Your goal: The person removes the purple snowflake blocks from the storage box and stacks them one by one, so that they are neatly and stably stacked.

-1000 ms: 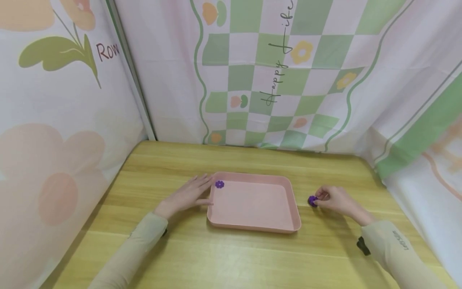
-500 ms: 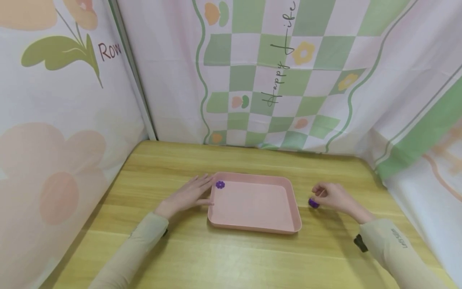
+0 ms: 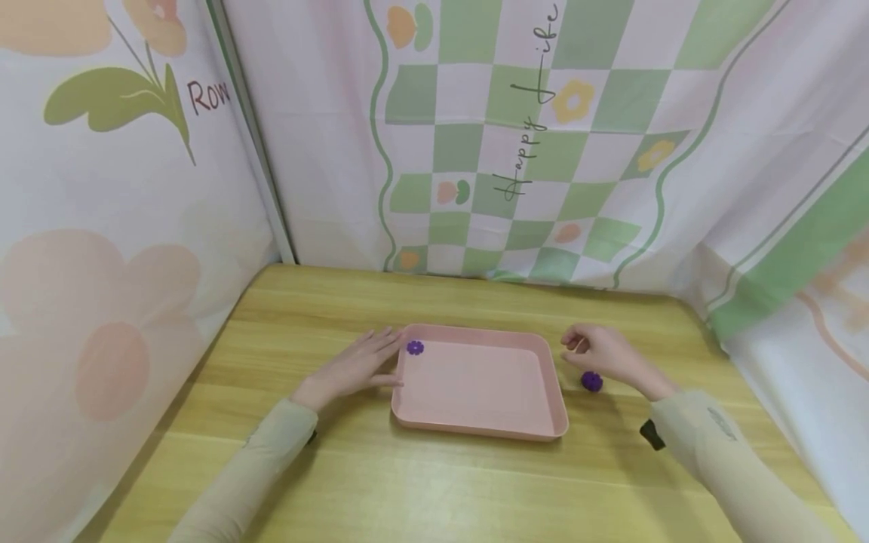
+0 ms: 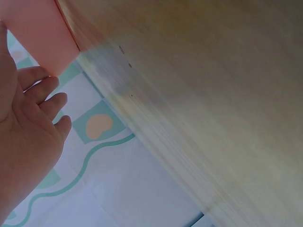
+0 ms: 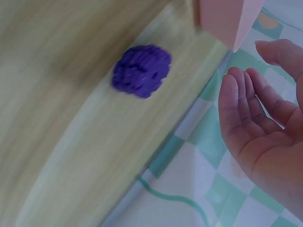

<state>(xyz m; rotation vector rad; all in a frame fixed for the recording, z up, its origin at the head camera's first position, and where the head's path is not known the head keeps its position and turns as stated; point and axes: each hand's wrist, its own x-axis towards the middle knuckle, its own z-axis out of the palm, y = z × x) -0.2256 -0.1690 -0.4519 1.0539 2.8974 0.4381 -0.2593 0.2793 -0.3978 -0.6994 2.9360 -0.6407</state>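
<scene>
A pink rectangular tray (image 3: 478, 392) stands on the wooden table, with a small flat purple flower-shaped piece (image 3: 415, 348) in its far left corner. Straight fingers of my left hand (image 3: 353, 368) touch the tray's left wall, also seen against the pink wall (image 4: 45, 35) in the left wrist view. Right of the tray, a purple ridged cluster (image 3: 592, 381), apparently several flower pieces stacked together, lies on the table. My right hand (image 3: 606, 354) hovers just beyond it, near the tray's right side, fingers loosely bent and holding nothing. The right wrist view shows that cluster (image 5: 141, 71) apart from the fingers.
The wooden table (image 3: 462, 483) extends around the tray on all sides. A checked curtain (image 3: 509, 151) hangs along its far edge, and printed cloths close off the left side (image 3: 149, 302) and the right side (image 3: 781, 249).
My right hand has let go of the purple cluster, leaving it on the table, and moved left and away toward the tray. My left hand stays at the tray's wall.
</scene>
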